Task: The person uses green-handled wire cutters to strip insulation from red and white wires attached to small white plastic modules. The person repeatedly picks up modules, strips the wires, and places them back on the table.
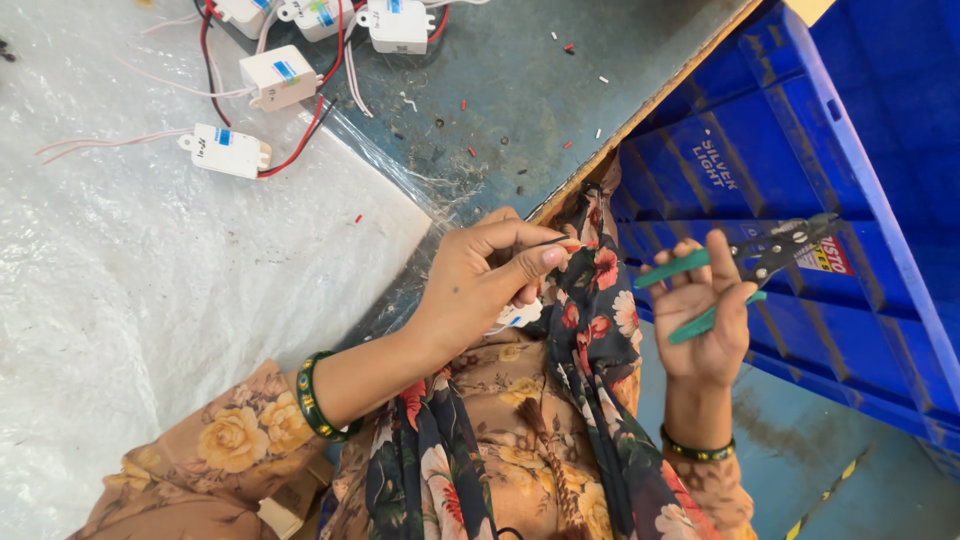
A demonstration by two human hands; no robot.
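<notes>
**Hidden and cropped parts, head view**

The left hand (pixel 480 285) covers most of a small white module (pixel 520 316); only a corner shows at its 4 o'clock. The pinched wire end (pixel 566 243) is too small to tell apart. At 12 o'clock, the frame edge crops three white boxes (pixel 398 22). The blue crate (pixel 800 150) runs off the right edge at 3 o'clock. The pliers (pixel 760 258) have handles partly hidden in the right hand (pixel 705 320).
</notes>
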